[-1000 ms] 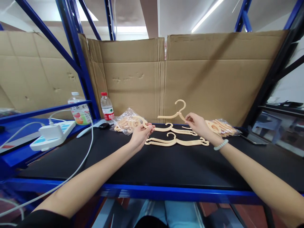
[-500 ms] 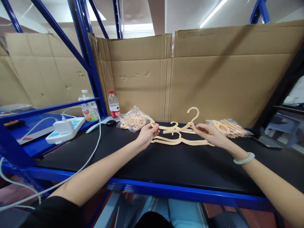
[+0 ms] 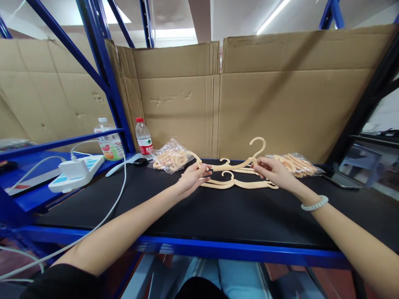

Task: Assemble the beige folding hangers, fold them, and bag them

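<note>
My left hand (image 3: pixel 193 176) pinches one end of a cream plastic hanger arm near a clear bag of cream parts (image 3: pixel 170 158). My right hand (image 3: pixel 272 171) grips the cream hanger piece with the hook (image 3: pixel 249 158) near its neck, hook raised. The two pieces meet between my hands, just above the black shelf mat (image 3: pixel 199 211). Two more cream hangers (image 3: pixel 237 184) lie flat on the mat under and behind my hands. A beaded bracelet sits on my right wrist.
A second clear bag of cream parts (image 3: pixel 294 162) lies at the right rear. Two drink bottles (image 3: pixel 143 138), a white power strip with charger and cable (image 3: pixel 75 171) stand at left. Cardboard sheets (image 3: pixel 249 95) wall the back. A dark flat device (image 3: pixel 339 180) lies far right.
The hook piece in my right hand has come down from held high to low near the mat, against the arm held by my left hand. The camera view shifted slightly.
</note>
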`<state>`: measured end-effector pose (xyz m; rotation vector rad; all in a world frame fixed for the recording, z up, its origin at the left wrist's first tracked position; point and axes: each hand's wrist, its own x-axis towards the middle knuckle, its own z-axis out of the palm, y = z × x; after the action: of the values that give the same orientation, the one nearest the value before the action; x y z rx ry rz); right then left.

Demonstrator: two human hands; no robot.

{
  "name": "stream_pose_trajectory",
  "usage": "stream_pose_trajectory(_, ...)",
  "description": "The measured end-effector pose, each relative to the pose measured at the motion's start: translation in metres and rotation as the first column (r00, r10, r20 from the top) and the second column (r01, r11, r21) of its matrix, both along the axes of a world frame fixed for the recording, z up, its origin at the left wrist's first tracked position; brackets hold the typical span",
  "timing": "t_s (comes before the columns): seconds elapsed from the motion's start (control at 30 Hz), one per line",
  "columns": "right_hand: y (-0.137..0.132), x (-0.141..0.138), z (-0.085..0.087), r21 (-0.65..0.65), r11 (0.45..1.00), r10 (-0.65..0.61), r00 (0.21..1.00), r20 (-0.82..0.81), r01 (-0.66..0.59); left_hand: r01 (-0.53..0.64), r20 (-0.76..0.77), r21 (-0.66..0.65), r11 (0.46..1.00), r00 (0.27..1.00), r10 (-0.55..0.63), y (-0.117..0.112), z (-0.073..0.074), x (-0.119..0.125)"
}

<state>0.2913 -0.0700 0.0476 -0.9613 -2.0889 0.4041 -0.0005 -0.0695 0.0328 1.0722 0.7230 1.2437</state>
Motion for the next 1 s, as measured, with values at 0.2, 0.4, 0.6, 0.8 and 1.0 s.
stream_pose_trajectory(0.2,-0.008,-0.009,0.002,-0.039,0.995,0.09,0.993,-0.07,-0.093,0.131,-0.033,0.009,0.991,0.991,-0.13,-0.007,0.005,0.002)
stream_pose_trajectory(0.4,-0.007,-0.011,-0.001,-0.019,0.997,0.079,0.995,-0.069,-0.08,0.212,-0.025,-0.022,0.977,0.977,-0.212,-0.01,0.005,0.003)
stream_pose_trajectory(0.6,-0.009,-0.012,0.001,0.002,0.996,0.086,0.993,-0.085,-0.086,0.225,0.039,-0.013,0.974,0.974,-0.225,-0.008,0.005,0.004)
stream_pose_trajectory(0.8,-0.01,-0.013,0.0,0.01,0.998,0.065,0.994,-0.09,-0.065,0.218,0.071,-0.009,0.976,0.974,-0.217,-0.009,0.006,0.006)
stream_pose_trajectory(1.0,-0.012,-0.019,-0.004,0.055,0.997,0.051,0.991,-0.124,-0.044,0.167,0.064,0.011,0.986,0.984,-0.167,-0.01,0.006,0.006)
